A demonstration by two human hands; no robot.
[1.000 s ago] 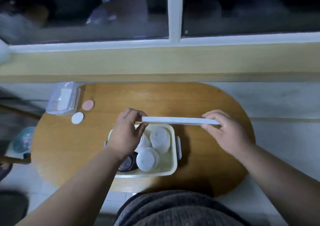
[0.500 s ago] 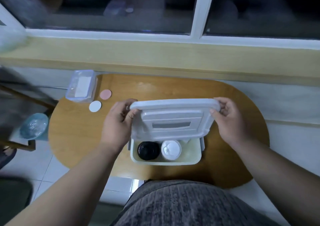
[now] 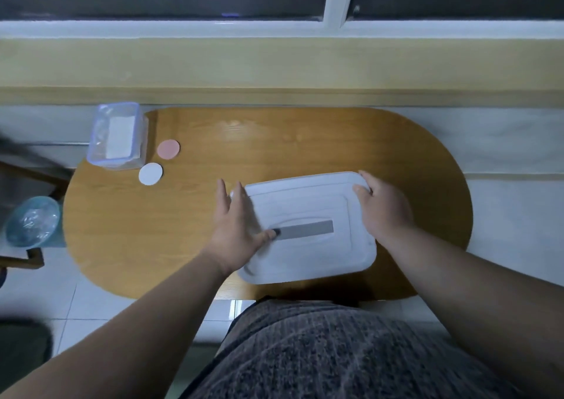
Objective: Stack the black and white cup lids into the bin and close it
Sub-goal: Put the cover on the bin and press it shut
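The white bin lid (image 3: 308, 209) lies flat over the bin, hiding it, on the near right part of the oval wooden counter (image 3: 137, 230), its front rim close to the counter's near edge. The left hand (image 3: 236, 227) presses on the lid's left side, fingers straight and spread. The right hand (image 3: 384, 212) covers the right rim, fingers bent at the far corner; whether they hook the rim cannot be told. Bare wood lies left and beyond. At the far left edge sit a clear plastic container (image 3: 116, 136), a pink disc (image 3: 168, 149) and a white disc (image 3: 150, 174).

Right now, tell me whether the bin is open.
No, the white lid covers it fully, with the left hand and right hand on its ends.
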